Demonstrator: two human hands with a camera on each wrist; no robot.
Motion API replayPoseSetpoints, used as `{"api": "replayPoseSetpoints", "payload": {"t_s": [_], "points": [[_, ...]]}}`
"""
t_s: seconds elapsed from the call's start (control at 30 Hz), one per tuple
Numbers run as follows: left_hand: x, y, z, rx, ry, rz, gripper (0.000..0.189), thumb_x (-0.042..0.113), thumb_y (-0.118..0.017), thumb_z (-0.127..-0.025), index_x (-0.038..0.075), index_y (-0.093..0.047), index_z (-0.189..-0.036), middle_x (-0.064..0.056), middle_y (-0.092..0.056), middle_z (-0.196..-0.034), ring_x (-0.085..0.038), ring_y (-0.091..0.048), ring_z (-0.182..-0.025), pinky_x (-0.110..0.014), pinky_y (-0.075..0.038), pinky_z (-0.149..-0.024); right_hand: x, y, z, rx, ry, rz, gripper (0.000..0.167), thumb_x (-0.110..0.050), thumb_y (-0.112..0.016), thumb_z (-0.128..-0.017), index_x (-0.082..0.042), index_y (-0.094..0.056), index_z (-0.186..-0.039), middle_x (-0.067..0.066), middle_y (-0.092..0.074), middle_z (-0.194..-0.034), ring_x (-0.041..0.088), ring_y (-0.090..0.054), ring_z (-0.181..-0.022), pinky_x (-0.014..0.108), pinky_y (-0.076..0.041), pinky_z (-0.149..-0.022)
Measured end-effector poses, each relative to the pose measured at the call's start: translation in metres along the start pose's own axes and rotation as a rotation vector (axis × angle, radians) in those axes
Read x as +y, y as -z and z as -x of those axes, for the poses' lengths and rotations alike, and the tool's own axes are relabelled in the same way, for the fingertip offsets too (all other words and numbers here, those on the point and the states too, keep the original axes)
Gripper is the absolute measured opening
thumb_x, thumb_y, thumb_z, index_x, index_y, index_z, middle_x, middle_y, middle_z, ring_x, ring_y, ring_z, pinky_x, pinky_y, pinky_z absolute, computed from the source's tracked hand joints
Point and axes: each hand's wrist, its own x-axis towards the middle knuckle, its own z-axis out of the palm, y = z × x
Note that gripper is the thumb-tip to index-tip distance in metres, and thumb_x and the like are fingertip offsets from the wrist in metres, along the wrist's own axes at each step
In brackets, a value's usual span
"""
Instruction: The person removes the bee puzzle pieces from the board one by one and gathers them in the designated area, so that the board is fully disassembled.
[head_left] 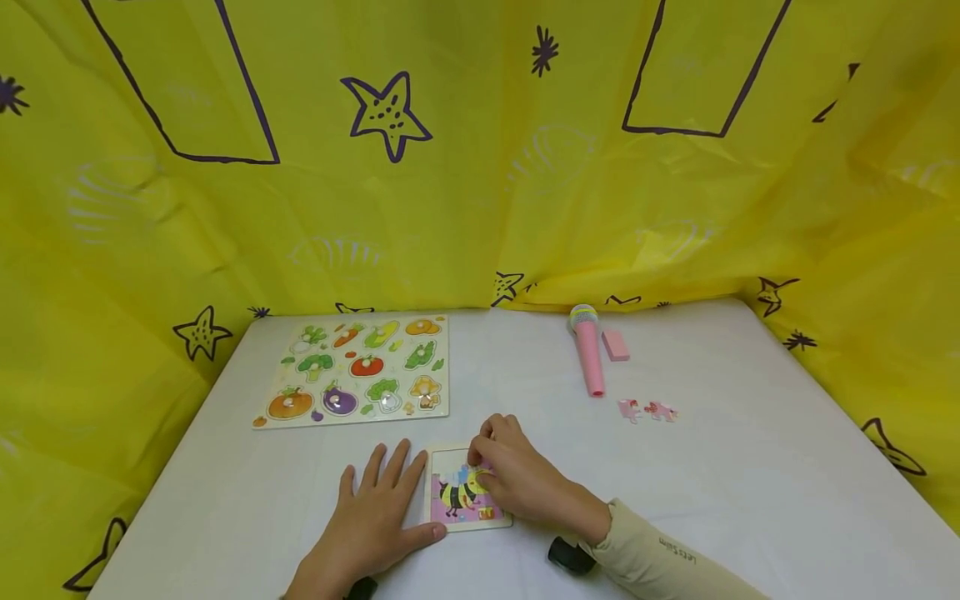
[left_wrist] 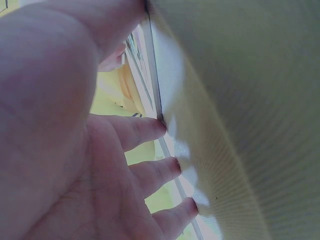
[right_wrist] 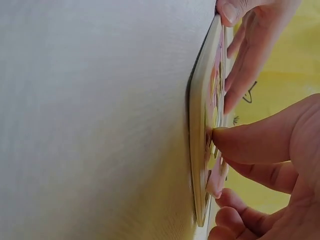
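A small square bee jigsaw puzzle in a wooden tray [head_left: 483, 526] lies on the table. My left hand [head_left: 378, 508] rests flat at its left side with fingers spread, the thumb at the lower left corner and the index finger along the edge. My right hand [head_left: 521, 475] bends over the right part of the puzzle. Thumb and fingers there pinch a pink puzzle piece [right_wrist: 216, 177], tilted up from the tray in the right wrist view. Bee pieces [head_left: 457, 496] fill the lower part; the upper left shows bare tray. The right hand hides the upper right.
Two loose pink puzzle pieces [head_left: 660, 410] lie to the right. Behind them are a pink toy microphone [head_left: 588, 354] and a pink block [head_left: 616, 345]. A vegetable peg puzzle board [head_left: 442, 367] lies at the back left. A yellow curtain [head_left: 465, 208] hangs behind the table.
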Motion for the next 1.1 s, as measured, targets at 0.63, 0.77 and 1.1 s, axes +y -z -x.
{"api": "replayPoseSetpoints", "payload": {"t_s": [0.63, 0.77, 1.1], "points": [[0.000, 0.000, 0.001, 0.007, -0.011, 0.008, 0.101, 0.069, -0.079, -0.085, 0.010, -0.048, -0.162, -0.020, -0.033, -0.171, -0.054, -0.021, -0.156, -0.084, -0.011, -0.114, 0.000, 0.004, -0.001, 0.011, 0.061, -0.041, 0.015, 0.006, -0.064, -0.102, -0.002, -0.069, -0.114, 0.003, -0.061, -0.108, 0.013, -0.059, -0.097, 0.032, -0.055, -0.092], [0.000, 0.000, 0.001, 0.008, -0.006, 0.016, 0.101, 0.067, -0.080, -0.085, 0.012, -0.047, -0.162, -0.020, -0.033, -0.171, -0.054, -0.021, -0.156, -0.084, -0.010, -0.114, 0.001, 0.006, -0.001, 0.009, 0.053, -0.082, 0.012, 0.004, -0.066, -0.103, -0.004, -0.073, -0.107, -0.001, -0.064, -0.103, 0.010, -0.061, -0.094, 0.031, -0.057, -0.089], [0.001, 0.001, 0.000, 0.009, -0.011, 0.005, 0.099, 0.067, -0.080, -0.085, 0.014, -0.048, -0.162, -0.020, -0.033, -0.170, -0.055, -0.021, -0.155, -0.085, -0.011, -0.113, 0.007, 0.016, 0.002, 0.061, 0.002, -0.224, 0.015, 0.004, -0.067, -0.103, -0.001, -0.075, -0.114, 0.000, -0.072, -0.105, 0.011, -0.062, -0.092, 0.030, -0.056, -0.084]]}}
